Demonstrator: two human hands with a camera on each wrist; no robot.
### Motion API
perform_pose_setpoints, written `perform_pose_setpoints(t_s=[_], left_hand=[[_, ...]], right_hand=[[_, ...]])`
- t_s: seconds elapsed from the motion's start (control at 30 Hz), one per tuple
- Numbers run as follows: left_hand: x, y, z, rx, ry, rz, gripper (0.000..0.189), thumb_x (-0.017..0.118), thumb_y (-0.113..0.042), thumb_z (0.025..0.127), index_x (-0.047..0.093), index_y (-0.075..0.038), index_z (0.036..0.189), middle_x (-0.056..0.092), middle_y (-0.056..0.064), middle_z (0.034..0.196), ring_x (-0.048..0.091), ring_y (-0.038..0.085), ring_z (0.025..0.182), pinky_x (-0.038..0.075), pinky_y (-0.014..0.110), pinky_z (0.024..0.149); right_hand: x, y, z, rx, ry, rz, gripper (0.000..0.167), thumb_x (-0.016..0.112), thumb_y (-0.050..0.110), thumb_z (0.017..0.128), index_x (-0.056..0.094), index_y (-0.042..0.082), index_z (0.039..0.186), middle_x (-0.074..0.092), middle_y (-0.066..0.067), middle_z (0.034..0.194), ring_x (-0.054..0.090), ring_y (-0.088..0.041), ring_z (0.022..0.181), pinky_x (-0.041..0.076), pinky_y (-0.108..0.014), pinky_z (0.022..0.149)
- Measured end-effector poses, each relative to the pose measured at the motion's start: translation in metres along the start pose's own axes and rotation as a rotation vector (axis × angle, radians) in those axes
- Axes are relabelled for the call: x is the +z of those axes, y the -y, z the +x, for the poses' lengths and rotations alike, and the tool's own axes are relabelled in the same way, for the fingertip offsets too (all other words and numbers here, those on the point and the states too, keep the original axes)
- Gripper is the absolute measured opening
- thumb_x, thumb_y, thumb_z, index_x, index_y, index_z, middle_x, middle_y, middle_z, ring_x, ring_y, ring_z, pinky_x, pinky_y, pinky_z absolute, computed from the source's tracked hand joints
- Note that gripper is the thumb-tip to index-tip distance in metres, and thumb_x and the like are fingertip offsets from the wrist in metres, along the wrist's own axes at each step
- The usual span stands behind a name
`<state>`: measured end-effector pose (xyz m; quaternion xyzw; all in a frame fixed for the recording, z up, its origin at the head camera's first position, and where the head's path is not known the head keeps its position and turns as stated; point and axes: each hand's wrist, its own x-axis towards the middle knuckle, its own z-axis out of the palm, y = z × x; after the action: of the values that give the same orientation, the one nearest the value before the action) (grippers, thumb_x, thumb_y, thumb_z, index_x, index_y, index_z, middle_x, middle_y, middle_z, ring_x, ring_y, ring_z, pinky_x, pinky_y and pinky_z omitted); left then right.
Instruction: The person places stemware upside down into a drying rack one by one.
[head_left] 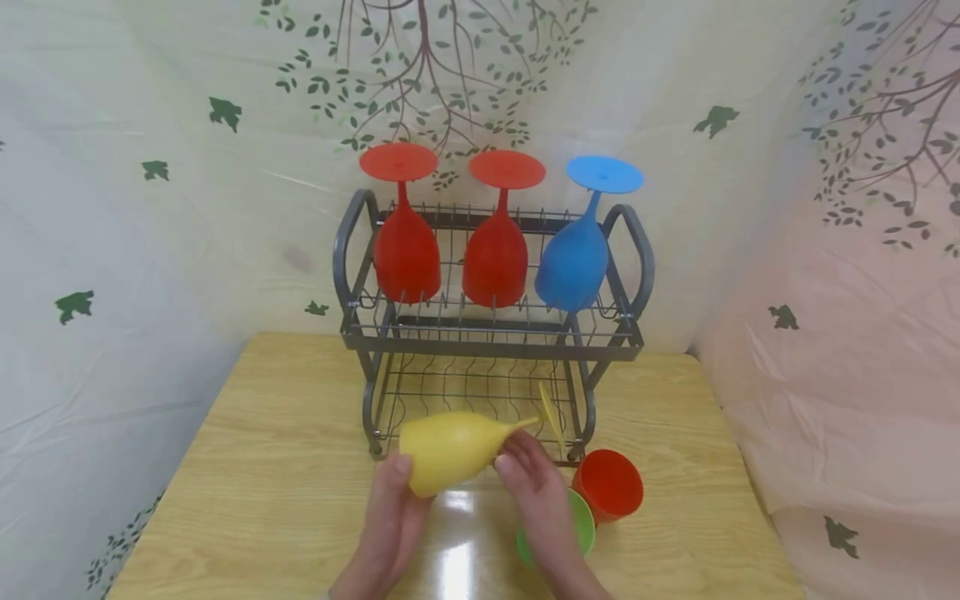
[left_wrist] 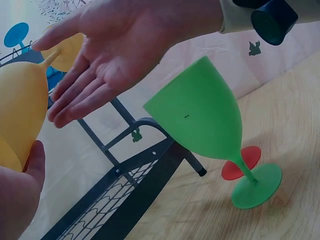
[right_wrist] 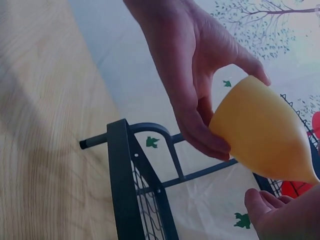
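Note:
A yellow plastic goblet (head_left: pixel 453 450) lies sideways in the air before the rack, its mouth to the left and its foot to the right. My left hand (head_left: pixel 393 508) grips it by the bowl near the rim, thumb on the near side; the right wrist view shows these fingers (right_wrist: pixel 205 135) round the rim end. Beside the stem is my right hand (head_left: pixel 543 500), and the left wrist view shows its palm bare and its fingers extended. A green goblet (left_wrist: pixel 202 115) stands upright on the table, partly hidden under my right forearm in the head view. Next to it stands a red goblet (head_left: pixel 609 485).
A dark two-tier dish rack (head_left: pixel 491 346) stands at the back of the wooden table (head_left: pixel 277 467). Upside down on its top tier are two red goblets (head_left: pixel 407 258) and a blue goblet (head_left: pixel 573 262). A leaf-patterned cloth (head_left: pixel 247 208) hangs behind and at the sides.

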<state>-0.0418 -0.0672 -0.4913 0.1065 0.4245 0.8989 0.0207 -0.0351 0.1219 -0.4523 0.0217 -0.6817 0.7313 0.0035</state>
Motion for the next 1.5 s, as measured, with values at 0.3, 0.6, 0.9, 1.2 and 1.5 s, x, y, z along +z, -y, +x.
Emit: perform_pose_setpoints(t_s=[0.3,0.6,0.9,1.2,1.5], left_hand=[[-0.001,0.001,-0.001,-0.02,-0.019,-0.039,0.043,0.042,-0.026,0.109,0.048,-0.005,0.146,0.057,0.011,0.138,0.057,0.023,0.124,0.044,0.043,0.115],[-0.003,0.002,0.0,-0.029,-0.034,-0.054,0.043,0.038,-0.024,0.11,0.047,-0.005,0.147,0.056,0.011,0.139,0.057,0.023,0.125,0.043,0.043,0.115],[-0.016,0.003,-0.001,-0.05,-0.017,-0.072,0.041,0.034,-0.021,0.11,0.052,-0.01,0.145,0.057,0.004,0.138,0.056,0.018,0.126,0.043,0.037,0.115],[-0.049,-0.003,-0.009,-0.007,-0.139,0.16,0.042,0.026,-0.02,0.112,0.043,-0.004,0.147,0.054,0.003,0.144,0.054,0.019,0.131,0.047,0.034,0.11],[-0.076,-0.018,-0.019,0.082,-0.283,0.213,0.037,0.029,-0.02,0.114,0.05,-0.012,0.143,0.059,0.0,0.136,0.055,0.018,0.132,0.049,0.032,0.108]], right_hand=[[0.013,-0.003,0.007,0.032,0.003,0.007,0.059,0.063,0.019,0.102,0.041,-0.006,0.151,0.049,-0.025,0.152,0.047,-0.041,0.141,0.044,-0.039,0.112],[0.02,-0.008,0.011,0.061,0.013,0.02,0.065,0.068,0.022,0.099,0.041,-0.003,0.152,0.048,-0.022,0.154,0.046,-0.037,0.143,0.041,-0.034,0.113],[0.027,-0.014,0.014,0.056,0.013,0.052,0.07,0.069,0.02,0.099,0.035,-0.008,0.153,0.042,-0.028,0.155,0.042,-0.042,0.144,0.041,-0.031,0.112],[0.043,-0.029,0.017,-0.022,-0.031,0.077,0.066,0.071,0.013,0.097,0.039,-0.003,0.153,0.05,-0.021,0.152,0.046,-0.036,0.143,0.042,-0.03,0.112],[0.063,-0.042,0.026,-0.091,-0.1,-0.053,0.068,0.075,0.024,0.095,0.045,0.008,0.154,0.051,-0.008,0.155,0.046,-0.024,0.144,0.035,-0.036,0.118]])
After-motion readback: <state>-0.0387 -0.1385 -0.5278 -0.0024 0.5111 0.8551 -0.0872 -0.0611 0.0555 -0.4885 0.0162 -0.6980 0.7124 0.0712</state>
